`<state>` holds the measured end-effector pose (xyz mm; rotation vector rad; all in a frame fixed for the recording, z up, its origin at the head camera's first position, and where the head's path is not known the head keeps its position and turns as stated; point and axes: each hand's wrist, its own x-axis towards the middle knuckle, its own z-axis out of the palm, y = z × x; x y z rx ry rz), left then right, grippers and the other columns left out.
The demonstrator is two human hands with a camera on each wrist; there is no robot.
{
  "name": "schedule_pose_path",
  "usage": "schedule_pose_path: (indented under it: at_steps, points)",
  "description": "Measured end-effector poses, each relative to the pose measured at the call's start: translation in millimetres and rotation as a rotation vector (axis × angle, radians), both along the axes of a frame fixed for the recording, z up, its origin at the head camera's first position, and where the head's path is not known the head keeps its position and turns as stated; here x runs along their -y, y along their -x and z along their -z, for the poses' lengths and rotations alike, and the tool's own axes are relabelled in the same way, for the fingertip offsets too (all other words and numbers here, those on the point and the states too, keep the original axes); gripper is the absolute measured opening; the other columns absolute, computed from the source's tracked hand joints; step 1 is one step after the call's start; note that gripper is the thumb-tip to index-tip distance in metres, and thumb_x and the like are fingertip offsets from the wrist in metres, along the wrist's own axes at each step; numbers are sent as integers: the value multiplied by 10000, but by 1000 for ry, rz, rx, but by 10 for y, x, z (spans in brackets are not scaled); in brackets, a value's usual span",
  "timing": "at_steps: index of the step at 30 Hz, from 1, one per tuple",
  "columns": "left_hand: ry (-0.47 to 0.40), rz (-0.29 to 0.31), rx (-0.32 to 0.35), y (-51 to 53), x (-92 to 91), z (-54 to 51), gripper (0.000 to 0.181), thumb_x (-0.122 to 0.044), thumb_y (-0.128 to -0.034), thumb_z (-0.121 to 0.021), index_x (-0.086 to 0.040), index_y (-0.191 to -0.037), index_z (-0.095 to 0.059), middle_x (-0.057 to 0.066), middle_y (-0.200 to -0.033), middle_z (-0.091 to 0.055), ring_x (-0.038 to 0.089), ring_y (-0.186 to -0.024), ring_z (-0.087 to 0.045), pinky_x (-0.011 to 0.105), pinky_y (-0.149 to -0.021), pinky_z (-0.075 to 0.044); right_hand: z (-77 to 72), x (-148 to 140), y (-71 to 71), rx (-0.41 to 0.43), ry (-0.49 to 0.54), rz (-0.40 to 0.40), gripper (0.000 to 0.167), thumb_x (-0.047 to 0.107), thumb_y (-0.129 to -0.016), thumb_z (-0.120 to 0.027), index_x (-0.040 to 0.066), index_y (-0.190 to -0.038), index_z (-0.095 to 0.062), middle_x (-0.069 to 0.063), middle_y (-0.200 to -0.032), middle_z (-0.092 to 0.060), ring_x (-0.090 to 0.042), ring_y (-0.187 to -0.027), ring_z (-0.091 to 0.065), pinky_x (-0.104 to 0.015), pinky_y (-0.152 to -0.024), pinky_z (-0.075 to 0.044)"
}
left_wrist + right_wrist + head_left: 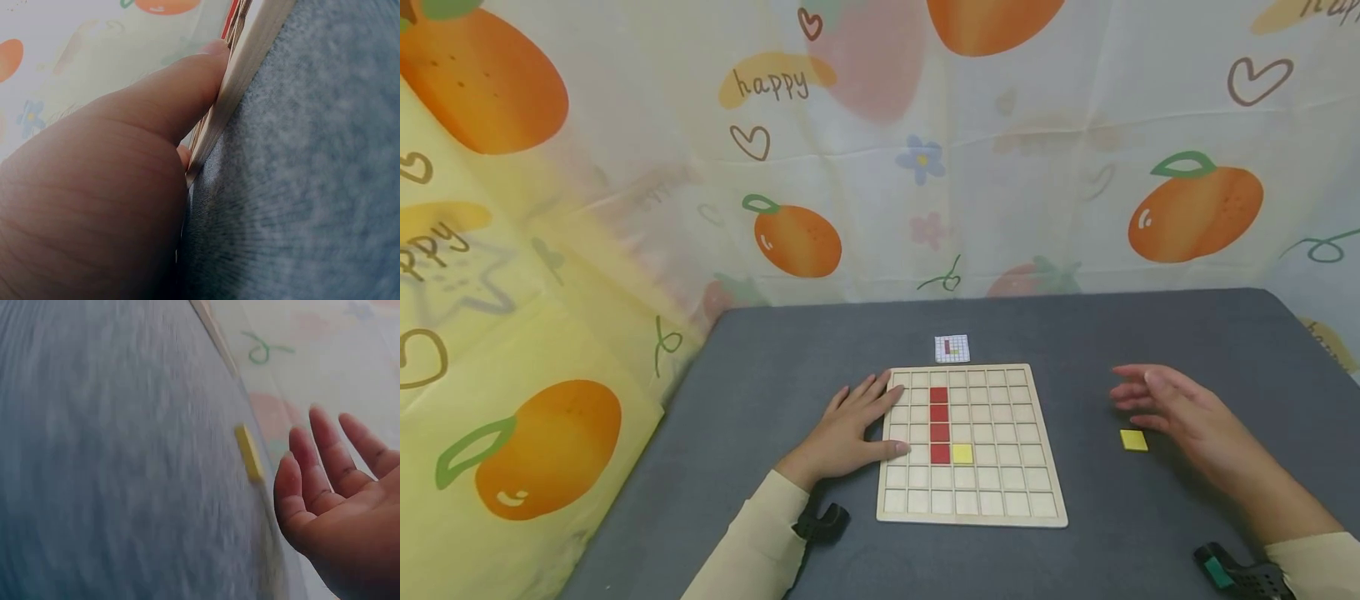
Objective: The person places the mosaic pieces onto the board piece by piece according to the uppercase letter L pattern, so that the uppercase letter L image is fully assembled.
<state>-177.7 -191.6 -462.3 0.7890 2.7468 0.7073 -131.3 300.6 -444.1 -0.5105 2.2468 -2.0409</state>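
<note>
A wooden grid board (pixel 972 525) lies flat on the grey table. Four red squares are not counted here; several red square tiles (pixel 939 414) fill one column of its cells, and a yellow square tile (pixel 962 453) sits right of the lowest one. My left hand (pixel 850 429) rests on the board's left edge, fingers spread, thumb on the near cells; the left wrist view shows the thumb (pixel 169 94) against the rim. My right hand (pixel 1180 417) hovers with loosely bent fingers, holding nothing, beside a loose yellow tile (pixel 1133 440) on the table. That tile (pixel 249 453) also shows in the right wrist view.
A small printed card (pixel 952 348) with a grid pattern lies just beyond the board's far edge. The grey table (pixel 805 350) meets a fruit-patterned cloth (pixel 865 167) at the back and left. Each wrist carries a black strap-on device (pixel 823 525).
</note>
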Motion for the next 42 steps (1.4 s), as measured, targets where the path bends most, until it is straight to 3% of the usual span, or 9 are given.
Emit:
schedule_pose_path:
  at_steps: [4, 8, 11, 14, 21, 24, 32, 38, 42]
  points:
    - [3, -1, -1, -1, -7, -7, 968, -724, -978, -677, -254, -1742, -312, -47, -1808, -103, 216, -1658, -38, 592, -1279, 18, 64, -121, 13, -6, -120, 73, 366, 118, -1205, -401, 203, -1451, -658, -11, -1250, -726, -126, -1096, -694, -211, -879, -557]
    - [0, 1, -1, 1, -10, -22, 973, -721, -978, -680, -245, -1742, -311, -37, -1809, -104, 215, -1658, -42, 589, -1280, 14, 106, -196, 22, -17, -308, 121, 329, 143, -1184, -500, 99, -1493, -607, 18, -1266, -712, -62, -1073, -681, -213, -837, -565]
    - [-2, 1, 0, 2, -6, -27, 976, -717, -978, -682, -239, -1743, -308, -34, -1810, -104, 211, -1658, -42, 585, -1280, 15, 110, -203, 13, -8, -405, 118, 396, 166, -1155, -593, -7, -1510, -565, -83, -1325, -689, -31, -1070, -670, -240, -813, -571]
    - [-3, 2, -1, 1, -2, -26, 977, -713, -979, -683, -235, -1743, -307, -30, -1811, -106, 211, -1658, -41, 587, -1280, 17, 109, -191, 5, -2, -471, 93, 445, 160, -1108, -689, -41, -1490, -580, -199, -1359, -653, -18, -1070, -653, -268, -798, -582]
    - [-7, 7, 4, -5, 2, -36, 978, -712, -983, -679, -236, -1746, -294, -35, -1811, -93, 210, -1658, -32, 586, -1280, 18, 152, -232, 41, -146, -635, 42, 432, 106, -942, -880, 37, -1339, -723, -113, -1297, -640, 8, -1048, -587, -239, -781, -544]
    - [-7, 9, 3, -4, 7, -30, 973, -708, -987, -678, -235, -1746, -295, -35, -1811, -91, 212, -1658, -31, 588, -1280, 19, 166, -239, 53, -192, -652, 18, 387, 92, -907, -907, 86, -1263, -754, -94, -1294, -616, 2, -1062, -557, -221, -799, -521]
    - [-7, 6, -3, -3, 11, -3, 966, -709, -986, -677, -245, -1745, -301, -37, -1813, -93, 211, -1659, -30, 585, -1279, 24, 185, -188, 27, -173, -640, 28, 207, 102, -917, -899, 219, -995, -747, -41, -1231, -603, 0, -1051, -536, -220, -786, -496]
    - [-10, 6, -3, 2, 9, 11, 969, -714, -982, -679, -248, -1745, -304, -40, -1812, -97, 215, -1659, -35, 584, -1279, 23, 105, -120, -14, -88, -605, 82, 78, 146, -995, -833, 174, -1021, -766, 1, -990, -679, -140, -834, -614, -294, -685, -511]
    - [-8, 5, 0, -2, 9, 10, 969, -714, -982, -681, -251, -1745, -301, -43, -1812, -98, 211, -1658, -36, 584, -1280, 23, 65, -73, -41, -64, -597, 137, 64, 183, -1014, -821, 148, -1055, -788, -1, -963, -697, -152, -810, -624, -291, -674, -508]
